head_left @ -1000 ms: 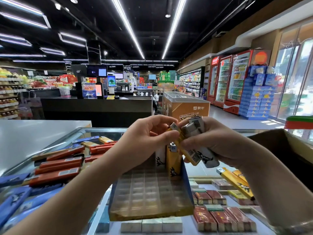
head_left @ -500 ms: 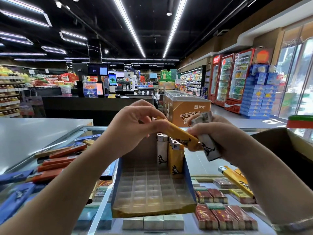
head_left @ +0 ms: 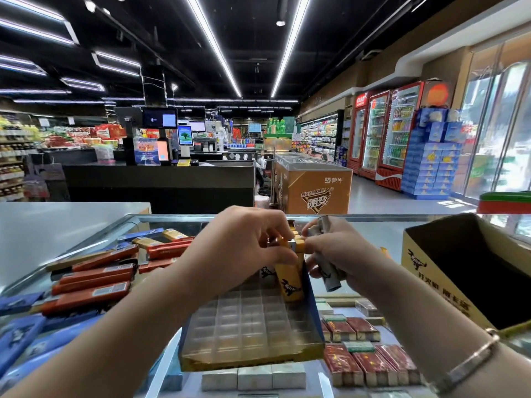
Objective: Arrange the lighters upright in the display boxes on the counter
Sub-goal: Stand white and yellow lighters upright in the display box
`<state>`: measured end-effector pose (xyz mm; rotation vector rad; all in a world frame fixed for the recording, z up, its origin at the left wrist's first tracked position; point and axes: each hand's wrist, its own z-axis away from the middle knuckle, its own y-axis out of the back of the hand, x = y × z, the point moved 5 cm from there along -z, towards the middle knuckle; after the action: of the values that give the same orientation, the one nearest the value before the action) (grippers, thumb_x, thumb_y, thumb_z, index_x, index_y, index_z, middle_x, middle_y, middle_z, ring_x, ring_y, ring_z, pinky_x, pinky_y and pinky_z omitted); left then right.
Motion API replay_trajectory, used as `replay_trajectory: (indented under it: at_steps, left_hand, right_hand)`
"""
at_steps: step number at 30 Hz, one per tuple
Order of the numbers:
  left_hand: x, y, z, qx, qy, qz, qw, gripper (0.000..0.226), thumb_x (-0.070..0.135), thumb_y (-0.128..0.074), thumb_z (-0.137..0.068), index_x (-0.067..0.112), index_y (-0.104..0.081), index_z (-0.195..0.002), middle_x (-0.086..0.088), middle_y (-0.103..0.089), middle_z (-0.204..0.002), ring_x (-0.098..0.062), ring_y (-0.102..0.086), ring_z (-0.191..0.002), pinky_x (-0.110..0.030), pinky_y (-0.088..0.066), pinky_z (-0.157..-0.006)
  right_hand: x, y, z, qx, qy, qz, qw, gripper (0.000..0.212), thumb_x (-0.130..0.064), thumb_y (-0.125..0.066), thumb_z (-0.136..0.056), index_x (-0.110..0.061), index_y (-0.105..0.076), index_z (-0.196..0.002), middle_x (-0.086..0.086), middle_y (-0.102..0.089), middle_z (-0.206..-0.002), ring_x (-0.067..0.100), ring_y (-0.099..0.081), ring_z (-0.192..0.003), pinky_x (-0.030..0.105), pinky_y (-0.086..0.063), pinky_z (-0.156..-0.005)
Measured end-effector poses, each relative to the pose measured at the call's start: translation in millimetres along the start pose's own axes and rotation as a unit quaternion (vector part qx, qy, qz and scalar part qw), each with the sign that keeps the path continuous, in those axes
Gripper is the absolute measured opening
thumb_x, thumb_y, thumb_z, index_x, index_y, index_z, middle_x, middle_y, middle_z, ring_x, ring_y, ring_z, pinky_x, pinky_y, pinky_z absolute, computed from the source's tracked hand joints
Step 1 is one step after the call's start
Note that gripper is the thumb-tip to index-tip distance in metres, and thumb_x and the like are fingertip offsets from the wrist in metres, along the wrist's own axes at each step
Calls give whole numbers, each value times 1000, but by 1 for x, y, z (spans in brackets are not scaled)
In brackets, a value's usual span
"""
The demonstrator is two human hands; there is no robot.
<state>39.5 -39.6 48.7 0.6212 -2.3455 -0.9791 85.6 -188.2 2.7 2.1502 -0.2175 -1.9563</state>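
The left hand [head_left: 244, 248] hides the display box's [head_left: 253, 334] back row; the cardboard carton [head_left: 448, 271] at right and both forearms are cut off by the frame edges.

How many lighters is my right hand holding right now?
1 that shows: a grey lighter gripped in the right hand, tilted, beside the display box. The fingers may hide another. The left hand is on the yellow lighters standing in the box.

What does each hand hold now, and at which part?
The left hand pinches the top of a yellow lighter standing in the display box. The right hand grips a grey lighter around its middle.
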Motion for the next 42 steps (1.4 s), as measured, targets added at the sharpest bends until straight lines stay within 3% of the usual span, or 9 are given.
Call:
replay_trajectory:
  at_steps: [6, 11, 20, 26, 32, 38, 42]
  left_hand:
    - [17, -3, 2, 4, -60, -95, 994, 21, 34, -72, -75, 20, -68, -90, 12, -61, -83, -2, -53, -64, -22, -50, -60]
    - [25, -4, 3, -2, -84, -123, 989, 17, 30, -74, -76, 20, -68, -89, 7, -64, -89, -10, -60, -65, -31, -54, -57]
    - [12, -6, -1, -15, -25, -117, 993, 26, 35, -68, -78, 24, -66, -102, 17, -46, -96, 0, -51, -73, -12, -45, -64]
    - [17, -8, 0, -24, -56, -162, 985, 36, 34, -66, -82, 22, -63, -115, 9, -50, -100, -8, -54, -73, -21, -51, -65]
    - [23, -11, 0, -41, -83, -167, 982, 34, 27, -69, -80, 19, -65, -113, 6, -51, -95, -9, -52, -66, -24, -51, -60]
    - [9, -13, 0, -33, -5, -89, 995, 39, 32, -71, -78, 31, -58, -114, 27, -39, -85, 5, -50, -74, -9, -43, -65]
    - [6, -17, -2, -50, 18, -43, 998, 29, 32, -72, -75, 40, -46, -86, 24, -44, -92, 0, -54, -80, -16, -51, -71]
  right_hand:
    - [3, -3, -1, -13, 3, 12, 1000, 25, -6, -63, -82, 4, -54, -103, 16, -55, -81, 15, -54, -53, 23, -44, -43]
    - [2, -5, -1, -24, 6, 12, 1000, 20, -2, -62, -82, 3, -55, -99, 14, -55, -75, 14, -53, -47, 25, -45, -42]
    - [8, -7, -3, -99, -14, -24, 995, 22, 7, -53, -80, -1, -52, -100, 15, -55, -79, 15, -57, -51, 23, -46, -44]
    - [10, -8, -3, -101, -15, -7, 995, 25, 6, -54, -81, 2, -50, -105, 16, -53, -81, 14, -55, -50, 23, -46, -44]
    - [8, -10, -3, -97, -2, 0, 995, 27, 10, -53, -80, 8, -52, -106, 21, -51, -85, 19, -51, -50, 24, -43, -42]
    - [9, -9, -2, -92, -6, -5, 996, 29, 7, -54, -81, 6, -50, -110, 21, -52, -87, 18, -53, -51, 25, -44, -43]
    - [9, -9, -3, -88, -14, -1, 996, 28, 5, -57, -81, 2, -51, -107, 19, -54, -85, 15, -54, -49, 24, -44, -42]
